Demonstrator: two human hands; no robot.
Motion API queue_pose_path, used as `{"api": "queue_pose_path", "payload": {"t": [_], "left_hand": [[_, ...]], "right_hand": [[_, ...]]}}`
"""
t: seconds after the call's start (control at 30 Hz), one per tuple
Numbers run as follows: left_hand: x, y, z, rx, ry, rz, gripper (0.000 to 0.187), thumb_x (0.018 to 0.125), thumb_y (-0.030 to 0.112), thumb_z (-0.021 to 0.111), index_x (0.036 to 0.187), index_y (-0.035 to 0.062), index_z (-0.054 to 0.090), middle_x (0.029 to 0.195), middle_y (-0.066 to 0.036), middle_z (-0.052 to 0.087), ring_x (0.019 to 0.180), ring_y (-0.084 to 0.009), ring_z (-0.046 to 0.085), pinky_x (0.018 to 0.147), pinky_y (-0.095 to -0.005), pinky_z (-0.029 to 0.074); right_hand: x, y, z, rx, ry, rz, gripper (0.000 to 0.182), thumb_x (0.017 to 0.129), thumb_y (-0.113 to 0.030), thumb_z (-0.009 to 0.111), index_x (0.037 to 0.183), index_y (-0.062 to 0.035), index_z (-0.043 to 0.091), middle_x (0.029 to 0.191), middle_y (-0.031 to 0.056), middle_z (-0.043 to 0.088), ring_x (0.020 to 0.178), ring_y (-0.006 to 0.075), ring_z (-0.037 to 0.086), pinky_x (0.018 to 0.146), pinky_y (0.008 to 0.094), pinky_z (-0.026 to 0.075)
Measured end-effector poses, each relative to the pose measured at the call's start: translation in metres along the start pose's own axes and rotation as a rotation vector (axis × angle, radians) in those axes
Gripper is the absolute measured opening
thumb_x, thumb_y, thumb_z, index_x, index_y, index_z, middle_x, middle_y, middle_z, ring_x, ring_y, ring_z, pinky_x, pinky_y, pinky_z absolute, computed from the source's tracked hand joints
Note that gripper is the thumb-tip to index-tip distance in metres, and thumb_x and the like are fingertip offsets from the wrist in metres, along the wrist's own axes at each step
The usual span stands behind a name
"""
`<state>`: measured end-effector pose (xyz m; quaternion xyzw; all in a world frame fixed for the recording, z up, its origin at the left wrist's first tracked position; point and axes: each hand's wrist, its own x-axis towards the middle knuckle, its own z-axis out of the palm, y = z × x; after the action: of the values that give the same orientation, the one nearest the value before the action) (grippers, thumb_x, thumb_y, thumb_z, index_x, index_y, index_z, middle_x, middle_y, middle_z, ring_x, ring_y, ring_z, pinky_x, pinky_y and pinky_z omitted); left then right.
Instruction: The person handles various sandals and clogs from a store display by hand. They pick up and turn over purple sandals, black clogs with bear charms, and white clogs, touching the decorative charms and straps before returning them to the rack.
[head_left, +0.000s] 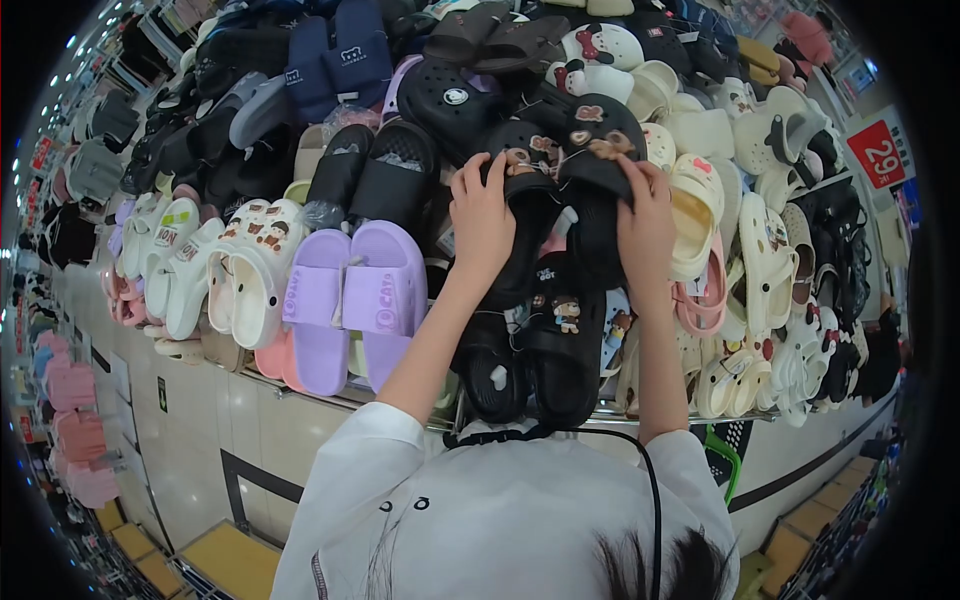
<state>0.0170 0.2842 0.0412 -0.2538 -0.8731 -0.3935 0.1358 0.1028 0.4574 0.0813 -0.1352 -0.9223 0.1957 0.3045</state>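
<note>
And here the left grip (482, 222) and right grip (645, 215) bracket a pair of charm-studded black clogs (592, 178), fingers touching the outer edges; how firmly they clasp, nobody can tell. The pair sits just beyond the bear-charm black slip-ons (562, 352), between lilac slides (392, 275) and cream clogs (697, 212)!

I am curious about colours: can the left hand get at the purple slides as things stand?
Probably yes: the purple slides lie near the front with nothing on top; the left hand need only leave the black clog.
</note>
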Motion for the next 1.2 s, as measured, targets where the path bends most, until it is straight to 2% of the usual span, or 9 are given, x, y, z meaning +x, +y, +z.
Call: {"api": "queue_pose_path", "payload": {"t": [0.03,0.13,0.37,0.53,0.63,0.8,1.0,1.1,1.2], "left_hand": [[0.001,0.0,0.002,0.12,-0.017,0.009,0.056,0.071,-0.005,0.055,0.126,0.0032,0.048,0.126,-0.015,0.042,0.117,-0.0355,0.04,0.089,-0.0465,0.042],[-0.002,0.009,0.008,0.251,-0.028,0.024,0.057,0.069,-0.002,0.058,0.126,0.0043,0.048,0.126,-0.013,0.042,0.117,-0.0341,0.041,0.083,-0.0456,0.044],[-0.009,0.01,0.01,0.167,0.027,-0.04,0.056,0.07,-0.002,0.057,0.125,0.0049,0.048,0.127,-0.012,0.042,0.119,-0.0334,0.04,0.086,-0.0442,0.041],[-0.015,0.004,-0.001,0.097,0.194,-0.054,0.058,0.071,-0.005,0.055,0.127,0.0053,0.046,0.128,-0.012,0.043,0.119,-0.0342,0.041,0.091,-0.0432,0.039],[-0.015,-0.004,-0.002,0.097,0.189,-0.054,0.058,0.07,-0.006,0.055,0.126,0.0044,0.047,0.128,-0.012,0.042,0.118,-0.0341,0.041,0.091,-0.0433,0.039],[-0.013,0.006,0.002,0.222,0.152,-0.028,0.059,0.068,-0.011,0.055,0.126,0.004,0.05,0.124,-0.014,0.046,0.114,-0.0362,0.044,0.095,-0.0416,0.039],[-0.014,-0.006,0.015,-0.026,0.075,0.031,0.06,0.068,-0.011,0.055,0.126,0.0057,0.051,0.124,-0.013,0.046,0.116,-0.0328,0.043,0.094,-0.0438,0.039],[-0.016,0.011,0.028,0.281,-0.019,0.024,0.062,0.066,-0.006,0.057,0.126,0.0071,0.05,0.126,-0.01,0.044,0.118,-0.0307,0.042,0.091,-0.0427,0.039],[-0.019,0.008,0.03,0.29,0.036,0.023,0.063,0.065,-0.006,0.057,0.126,0.0065,0.05,0.124,-0.01,0.044,0.118,-0.0305,0.042,0.091,-0.0431,0.037]], "right_hand": [[0.0,0.002,0.006,-0.081,0.004,-0.057,0.053,0.072,0.001,0.061,0.122,-0.0159,0.055,0.115,0.0054,0.051,0.102,0.028,0.055,0.079,0.0382,0.048],[-0.001,0.006,0.013,-0.137,0.028,-0.066,0.053,0.071,0.001,0.062,0.12,-0.0169,0.056,0.113,0.0047,0.051,0.101,0.0269,0.054,0.078,0.0377,0.049],[-0.003,0.009,0.015,-0.116,0.049,-0.087,0.052,0.072,0.001,0.061,0.12,-0.0159,0.056,0.113,0.005,0.051,0.102,0.0275,0.054,0.08,0.0385,0.048],[-0.012,0.008,0.015,0.133,0.129,-0.016,0.052,0.074,0.001,0.059,0.123,-0.0173,0.054,0.115,0.0074,0.05,0.104,0.0292,0.054,0.081,0.0383,0.047],[-0.012,-0.005,0.022,0.102,0.064,0.04,0.052,0.075,0.002,0.058,0.123,-0.0176,0.054,0.116,0.0083,0.049,0.101,0.0294,0.055,0.08,0.0384,0.047],[-0.014,0.005,0.042,0.015,0.088,0.057,0.054,0.074,0.004,0.057,0.123,-0.0176,0.054,0.114,0.0091,0.049,0.099,0.0294,0.056,0.08,0.0386,0.047],[-0.015,0.003,0.017,0.068,0.183,0.023,0.056,0.069,0.006,0.059,0.119,-0.0185,0.059,0.112,0.0076,0.05,0.098,0.0295,0.054,0.081,0.0394,0.046],[-0.015,0.01,0.021,-0.178,0.138,0.018,0.059,0.066,0.006,0.061,0.119,-0.0212,0.059,0.114,0.0027,0.051,0.101,0.0281,0.05,0.081,0.0383,0.048],[-0.017,0.012,0.024,-0.219,0.14,-0.002,0.059,0.066,0.006,0.061,0.118,-0.0212,0.059,0.115,0.0026,0.051,0.099,0.0281,0.05,0.081,0.0383,0.047]]}}
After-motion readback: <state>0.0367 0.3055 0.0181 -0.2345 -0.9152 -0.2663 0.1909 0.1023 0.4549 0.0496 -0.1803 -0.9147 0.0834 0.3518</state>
